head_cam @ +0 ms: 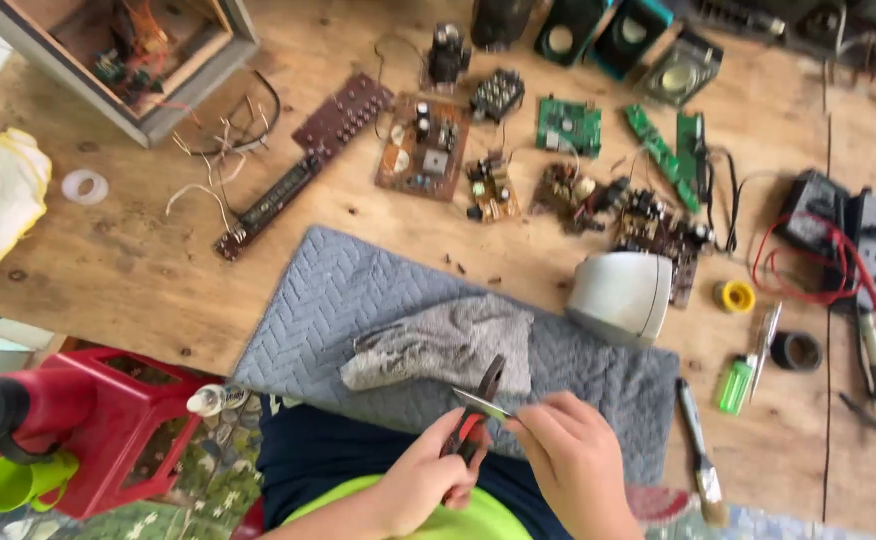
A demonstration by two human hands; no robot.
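Gripping red-handled pliers (475, 420) in left hand (420, 482), low over grey quilted mat (338, 300).
Pinching a thin metal strip (485, 405) with right hand (570, 462); risking a slip and nicked fingertip if jaws bite off-centre.

A wooden surface (138, 270) carried a grey quilted mat (358, 290) with a crumpled grey cloth (438, 340) on it. Beyond lay a brown circuit board (424, 148), a green circuit board (568, 125) and a white domed housing (621, 295). A green lighter (734, 385), a paintbrush (699, 450) and a yellow solder spool (735, 296) lay at right.
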